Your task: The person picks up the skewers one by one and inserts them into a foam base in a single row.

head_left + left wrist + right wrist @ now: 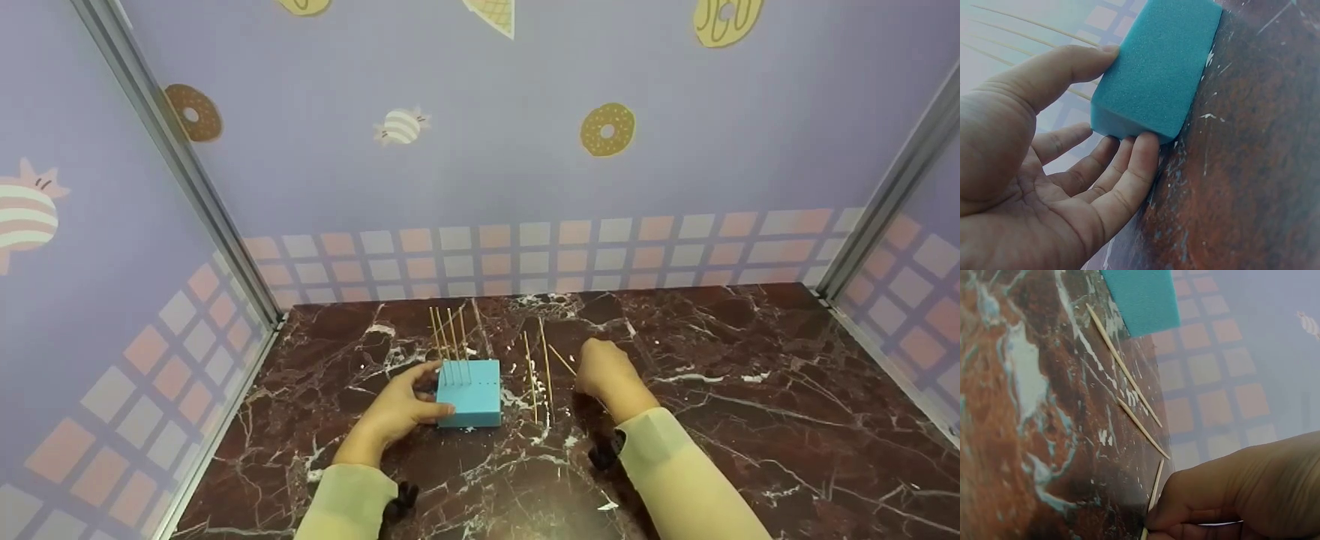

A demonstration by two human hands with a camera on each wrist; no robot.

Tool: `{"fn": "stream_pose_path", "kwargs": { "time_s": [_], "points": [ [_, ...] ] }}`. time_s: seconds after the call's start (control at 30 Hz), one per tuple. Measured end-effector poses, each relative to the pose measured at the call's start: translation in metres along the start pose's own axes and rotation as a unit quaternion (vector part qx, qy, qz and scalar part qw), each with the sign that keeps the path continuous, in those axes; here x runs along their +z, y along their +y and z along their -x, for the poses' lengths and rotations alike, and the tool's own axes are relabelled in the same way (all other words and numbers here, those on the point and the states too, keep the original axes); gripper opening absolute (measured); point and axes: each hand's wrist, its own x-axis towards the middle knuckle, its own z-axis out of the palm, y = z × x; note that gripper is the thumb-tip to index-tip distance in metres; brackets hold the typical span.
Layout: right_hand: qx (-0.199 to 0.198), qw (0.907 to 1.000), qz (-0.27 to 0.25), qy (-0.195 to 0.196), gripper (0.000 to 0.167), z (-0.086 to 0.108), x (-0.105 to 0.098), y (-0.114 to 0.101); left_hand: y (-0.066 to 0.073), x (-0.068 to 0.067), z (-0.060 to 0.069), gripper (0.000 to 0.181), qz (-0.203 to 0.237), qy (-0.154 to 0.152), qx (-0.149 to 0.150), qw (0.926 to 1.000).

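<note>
A light-blue foam block [480, 397] sits on the dark marbled table. Several thin wooden skewers [453, 339] stand upright in its left part, and small dark holes show to their right. My left hand [401, 409] grips the block's left side, thumb at the front; in the left wrist view the fingertips press the end of the foam block [1157, 67]. To the right, my right hand [609, 375] pinches a skewer [1155, 486] that slants down beside the table's surface. Two more skewers [545, 360] lie between the block and the right hand.
The marbled tabletop [750, 420] reaches back to a purple wall [495, 180] printed with sweets and tiles. Side panels with metal posts [225, 225] close in the left and right.
</note>
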Motion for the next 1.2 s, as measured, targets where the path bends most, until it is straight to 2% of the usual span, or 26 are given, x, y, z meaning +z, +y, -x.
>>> {"fn": "stream_pose_path", "kwargs": {
  "time_s": [0.17,0.37,0.53,0.73,0.8,0.87,1.03,1.13,1.2],
  "points": [
    [-0.006,0.9996,0.027,0.012,0.009,0.001,0.003,-0.001,0.001,0.0,0.0,0.096,0.003,0.0,0.001,1.0],
    [0.005,0.9997,0.011,0.019,0.013,-0.002,0.002,0.001,0.003,0.0,0.002,0.095,0.006,-0.005,-0.004,1.0],
    [-0.004,0.9992,-0.029,0.028,0.017,-0.005,-0.003,0.006,0.003,0.001,0.002,0.096,0.01,-0.008,-0.005,0.9999],
    [-0.056,0.9924,-0.104,0.033,0.008,-0.011,-0.012,0.012,0.002,0.0,0.001,0.096,0.011,-0.008,-0.002,0.9999],
    [-0.073,0.9851,-0.151,0.039,0.007,-0.012,-0.016,0.013,0.001,0.001,0.001,0.096,0.01,-0.007,-0.002,0.9999],
    [-0.089,0.9734,-0.205,0.05,0.013,-0.012,-0.019,0.013,0.001,0.001,0.001,0.096,0.009,-0.007,-0.002,0.9999],
    [-0.11,0.9338,-0.334,0.069,0.031,-0.013,-0.025,0.01,0.001,0.001,0.0,0.096,0.009,-0.007,-0.001,0.9999],
    [-0.114,0.9117,-0.388,0.071,0.037,-0.012,-0.027,0.005,0.0,0.001,0.0,0.096,0.009,-0.007,-0.001,0.9999],
    [-0.12,0.9007,-0.411,0.075,0.04,-0.012,-0.027,0.003,0.0,0.0,0.001,0.096,0.009,-0.006,-0.001,0.9999]
  ]
}}
